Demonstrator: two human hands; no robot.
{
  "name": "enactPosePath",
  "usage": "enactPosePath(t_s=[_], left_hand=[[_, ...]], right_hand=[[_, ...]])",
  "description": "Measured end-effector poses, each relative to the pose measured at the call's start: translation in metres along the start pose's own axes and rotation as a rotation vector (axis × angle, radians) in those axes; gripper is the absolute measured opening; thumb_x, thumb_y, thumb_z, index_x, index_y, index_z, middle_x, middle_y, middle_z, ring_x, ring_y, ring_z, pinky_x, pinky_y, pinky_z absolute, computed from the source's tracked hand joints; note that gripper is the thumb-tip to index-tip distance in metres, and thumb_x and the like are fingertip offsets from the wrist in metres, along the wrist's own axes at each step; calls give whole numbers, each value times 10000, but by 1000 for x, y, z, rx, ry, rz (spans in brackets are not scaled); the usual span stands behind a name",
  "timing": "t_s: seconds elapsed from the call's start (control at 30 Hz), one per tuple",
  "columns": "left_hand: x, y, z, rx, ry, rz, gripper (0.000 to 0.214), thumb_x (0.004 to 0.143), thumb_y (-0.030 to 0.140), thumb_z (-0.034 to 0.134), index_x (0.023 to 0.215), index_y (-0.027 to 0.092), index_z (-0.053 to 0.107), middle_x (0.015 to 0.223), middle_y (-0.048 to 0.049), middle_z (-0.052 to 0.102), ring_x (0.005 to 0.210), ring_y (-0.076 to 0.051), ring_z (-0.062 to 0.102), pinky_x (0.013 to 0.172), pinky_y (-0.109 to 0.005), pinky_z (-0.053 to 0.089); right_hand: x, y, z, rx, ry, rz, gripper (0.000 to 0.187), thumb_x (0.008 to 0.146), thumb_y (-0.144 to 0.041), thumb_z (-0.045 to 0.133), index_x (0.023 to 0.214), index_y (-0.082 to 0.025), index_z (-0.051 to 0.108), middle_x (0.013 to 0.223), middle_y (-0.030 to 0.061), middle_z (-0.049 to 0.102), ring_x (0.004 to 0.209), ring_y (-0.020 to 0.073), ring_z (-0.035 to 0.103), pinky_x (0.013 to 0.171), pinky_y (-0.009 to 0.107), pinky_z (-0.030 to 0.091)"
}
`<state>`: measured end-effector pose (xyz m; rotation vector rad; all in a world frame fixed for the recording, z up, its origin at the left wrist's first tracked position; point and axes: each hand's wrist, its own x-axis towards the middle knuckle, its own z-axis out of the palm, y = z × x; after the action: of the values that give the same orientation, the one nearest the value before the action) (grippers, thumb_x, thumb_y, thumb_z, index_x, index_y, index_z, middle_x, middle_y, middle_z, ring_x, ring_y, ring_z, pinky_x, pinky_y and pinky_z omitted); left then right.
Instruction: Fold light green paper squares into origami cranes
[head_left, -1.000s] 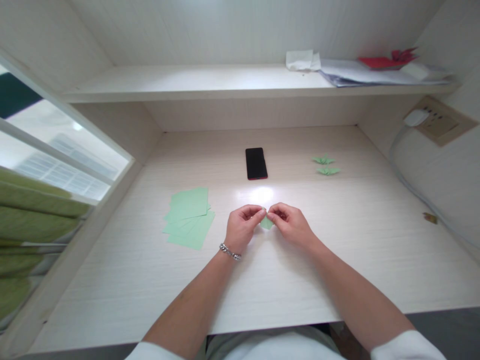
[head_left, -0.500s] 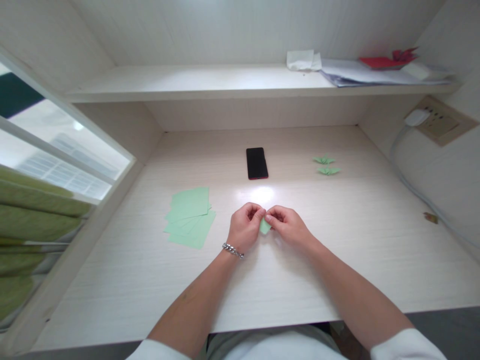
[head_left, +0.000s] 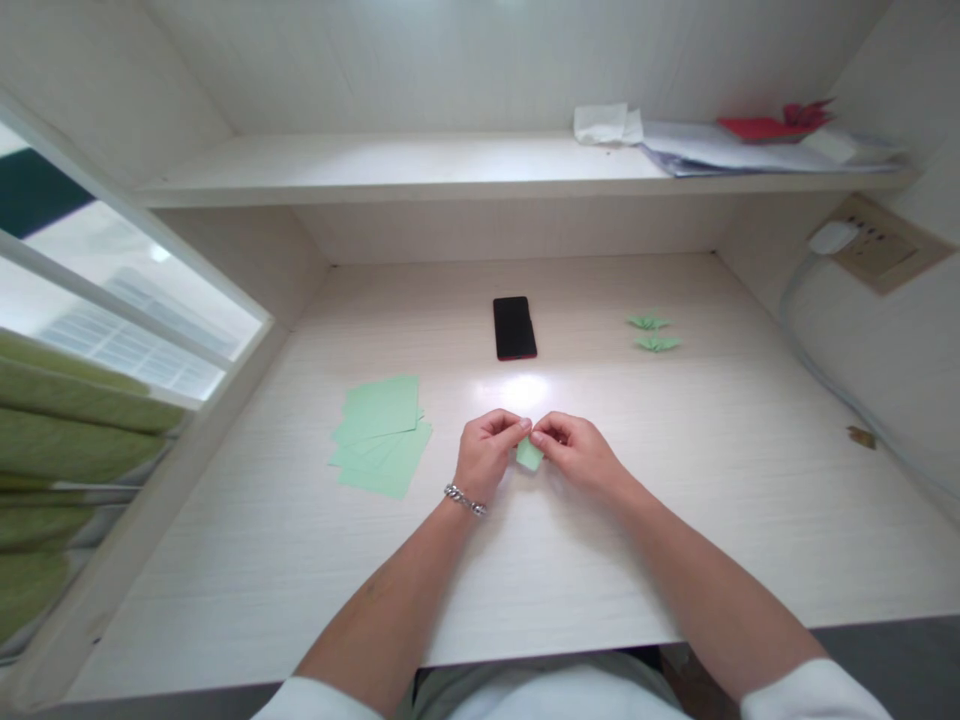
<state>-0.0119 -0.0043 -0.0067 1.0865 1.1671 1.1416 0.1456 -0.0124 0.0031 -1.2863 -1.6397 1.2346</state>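
Between my two hands is a small folded piece of green paper, its lower part showing below the fingertips. My left hand, with a chain bracelet at the wrist, pinches its upper left edge between thumb and fingers. From the other side my right hand pinches the upper right edge, thumb on top. The fingertips of both hands nearly meet, and they hide the paper's top. To the left lies a fanned stack of green paper sheets. Two folded green paper cranes rest at the right, one behind the other.
A black phone lies beyond my hands. Overhead, a shelf carries papers, a white tissue and a red folded paper figure. A white cable runs down from the wall socket at right. A small brown scrap lies near it.
My left fingers have shifted slightly along the paper's upper edge, and a little more of the folded paper shows. The right hand stays almost in place.
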Motion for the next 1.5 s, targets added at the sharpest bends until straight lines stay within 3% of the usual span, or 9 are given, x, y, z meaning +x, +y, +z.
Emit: enactPosePath(t_s=[0.17, 0.33, 0.53, 0.63, 0.8, 1.0, 1.17, 1.33, 1.5], left_hand=[[0, -1, 1, 45, -25, 47, 244, 739, 387, 679, 685, 149, 675, 647, -14, 626, 602, -121, 533, 566, -238, 418], [-4, 3, 1, 54, -147, -14, 257, 725, 397, 697, 772, 146, 682, 734, -48, 671, 627, -143, 596, 593, -255, 476], [-6, 4, 3, 158, -155, 16, 261, 735, 406, 685, 736, 146, 663, 665, -39, 655, 589, -138, 587, 552, -241, 461], [-8, 3, 4, 199, -176, 5, 271, 731, 412, 685, 739, 142, 665, 652, -38, 656, 580, -139, 585, 535, -235, 444], [-11, 7, 7, 148, -310, -88, 267, 734, 391, 685, 718, 127, 655, 636, -46, 660, 562, -130, 581, 543, -233, 445], [-11, 8, 11, 160, -257, -95, 234, 729, 362, 690, 692, 138, 632, 600, -31, 645, 529, -120, 562, 520, -226, 431], [-14, 8, 13, 109, -303, -155, 254, 739, 369, 686, 671, 135, 613, 618, -46, 659, 547, -128, 584, 548, -238, 459], [-15, 8, 12, 87, -303, -127, 246, 728, 348, 707, 654, 135, 609, 603, -37, 650, 550, -118, 572, 550, -223, 446], [-13, 9, 12, 28, -312, -110, 251, 765, 384, 667, 734, 134, 664, 654, -50, 663, 584, -131, 586, 580, -239, 470]], right_hand=[[1, 3, -2, 52, -4, 36, 170, 800, -338, 586, 733, -185, 617, 686, -2, 608, 626, 137, 528, 571, 248, 403], [3, 8, -3, 113, 132, 23, 184, 788, -361, 609, 744, -182, 614, 693, 4, 601, 635, 140, 528, 586, 254, 420], [7, 11, -3, 307, 72, 83, 223, 754, -398, 646, 784, -179, 616, 718, 4, 600, 634, 140, 539, 562, 250, 430], [7, 9, -4, 264, 143, 47, 214, 742, -383, 664, 741, -173, 622, 679, -5, 585, 617, 129, 512, 569, 246, 404], [5, 3, -4, 327, 241, 18, 204, 748, -362, 665, 709, -166, 623, 638, -13, 565, 586, 117, 479, 552, 246, 375], [8, 5, -3, 397, 291, 87, 199, 720, -351, 693, 703, -158, 645, 572, -20, 549, 513, 103, 452, 491, 242, 349], [10, 6, -6, 453, 326, 71, 201, 706, -351, 706, 703, -160, 643, 595, -13, 564, 538, 110, 472, 497, 242, 369], [9, 1, -7, 532, 298, 165, 189, 680, -342, 714, 707, -166, 648, 636, -10, 585, 582, 122, 510, 518, 240, 395], [9, -1, -9, 487, 315, 112, 165, 669, -314, 718, 665, -168, 642, 579, -29, 548, 524, 96, 442, 481, 228, 338]])
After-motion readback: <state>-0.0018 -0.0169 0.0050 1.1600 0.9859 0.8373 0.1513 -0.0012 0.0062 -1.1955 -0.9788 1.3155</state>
